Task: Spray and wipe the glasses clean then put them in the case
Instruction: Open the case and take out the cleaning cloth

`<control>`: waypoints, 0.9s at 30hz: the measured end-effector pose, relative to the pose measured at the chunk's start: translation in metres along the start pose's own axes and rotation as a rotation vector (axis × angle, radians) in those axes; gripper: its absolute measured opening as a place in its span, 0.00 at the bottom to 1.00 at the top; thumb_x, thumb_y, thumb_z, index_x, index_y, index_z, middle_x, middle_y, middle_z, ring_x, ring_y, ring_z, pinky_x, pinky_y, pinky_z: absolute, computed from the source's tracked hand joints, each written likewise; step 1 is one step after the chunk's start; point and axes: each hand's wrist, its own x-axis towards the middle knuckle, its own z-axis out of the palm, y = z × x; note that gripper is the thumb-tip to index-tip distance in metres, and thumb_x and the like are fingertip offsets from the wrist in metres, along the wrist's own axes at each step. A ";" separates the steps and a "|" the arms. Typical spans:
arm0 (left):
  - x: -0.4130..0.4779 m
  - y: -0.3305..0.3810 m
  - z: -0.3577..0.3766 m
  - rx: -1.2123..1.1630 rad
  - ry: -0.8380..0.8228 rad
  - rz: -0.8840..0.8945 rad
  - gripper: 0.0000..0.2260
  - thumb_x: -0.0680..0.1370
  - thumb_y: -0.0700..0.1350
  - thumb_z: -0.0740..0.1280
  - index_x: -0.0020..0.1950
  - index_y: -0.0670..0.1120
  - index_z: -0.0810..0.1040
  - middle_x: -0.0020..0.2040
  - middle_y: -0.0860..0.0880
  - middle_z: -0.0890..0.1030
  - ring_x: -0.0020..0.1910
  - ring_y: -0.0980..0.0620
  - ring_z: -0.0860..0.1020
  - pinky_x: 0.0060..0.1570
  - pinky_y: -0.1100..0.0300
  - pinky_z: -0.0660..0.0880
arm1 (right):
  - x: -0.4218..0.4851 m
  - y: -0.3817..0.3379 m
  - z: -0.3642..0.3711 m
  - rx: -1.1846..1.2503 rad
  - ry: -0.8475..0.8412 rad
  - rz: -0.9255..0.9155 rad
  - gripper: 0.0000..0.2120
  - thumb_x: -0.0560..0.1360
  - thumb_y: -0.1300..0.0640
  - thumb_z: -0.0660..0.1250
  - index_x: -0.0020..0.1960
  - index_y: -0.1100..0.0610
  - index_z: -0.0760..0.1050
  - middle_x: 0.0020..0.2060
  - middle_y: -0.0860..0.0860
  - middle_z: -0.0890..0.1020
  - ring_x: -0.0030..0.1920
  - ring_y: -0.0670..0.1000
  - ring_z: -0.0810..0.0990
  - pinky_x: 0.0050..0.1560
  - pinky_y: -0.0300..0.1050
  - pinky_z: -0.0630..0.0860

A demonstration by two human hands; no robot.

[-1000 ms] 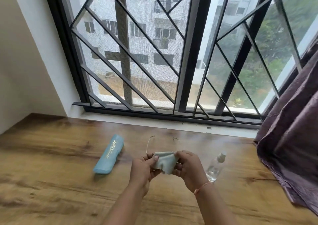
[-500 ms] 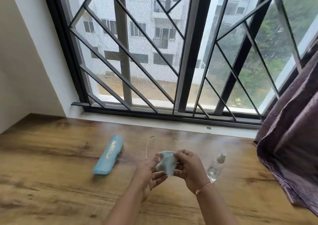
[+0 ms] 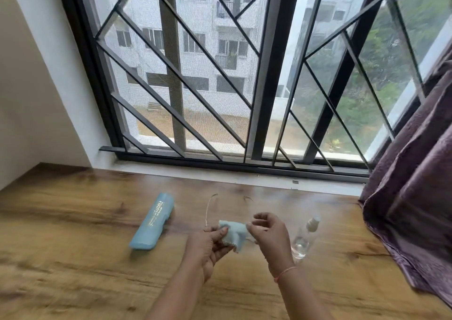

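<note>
- The left hand is nearest, fingers curled under and thumb pressed on top of the pale blue cleaning cloth. It grips the cloth, and apparently a lens inside the fold.
- The right hand pinches the cloth's right end between thumb and forefinger, its other fingers loosely bent. Whether the frame is also in that pinch I cannot tell.
- The glasses are held above the bench between both hands. The front is hidden by the cloth, and only the thin temples show, pointing away toward the window.
- To wipe well, one hand should probably steady the frame by the rim or bridge. The other should rub each lens through the cloth on both faces with light pressure, since the thin wire frame looks easy to bend.
- The clear spray bottle stands just right of the right hand, near enough to knock with the wrist.
- The blue glasses case lies shut on the bench to the left, and needs opening before the glasses go in.
</note>
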 end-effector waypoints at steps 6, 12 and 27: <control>0.000 0.010 0.013 0.072 -0.007 0.127 0.02 0.70 0.34 0.70 0.41 0.36 0.79 0.33 0.41 0.82 0.29 0.49 0.81 0.27 0.60 0.78 | -0.010 -0.024 0.012 -0.216 -0.080 -0.372 0.08 0.64 0.61 0.75 0.42 0.52 0.83 0.35 0.41 0.80 0.35 0.40 0.78 0.35 0.30 0.72; -0.004 0.013 0.016 0.103 -0.066 0.182 0.03 0.72 0.35 0.69 0.40 0.35 0.80 0.36 0.37 0.82 0.34 0.45 0.82 0.32 0.58 0.79 | -0.008 -0.020 0.015 -0.353 -0.010 -0.538 0.04 0.69 0.59 0.72 0.35 0.54 0.83 0.23 0.36 0.76 0.32 0.38 0.76 0.29 0.29 0.66; -0.001 0.017 0.008 0.161 0.039 0.316 0.02 0.71 0.33 0.69 0.42 0.37 0.81 0.35 0.42 0.82 0.35 0.46 0.79 0.32 0.59 0.76 | 0.009 -0.016 -0.004 0.403 -0.026 0.099 0.08 0.75 0.65 0.64 0.39 0.66 0.78 0.33 0.59 0.80 0.35 0.57 0.79 0.35 0.47 0.78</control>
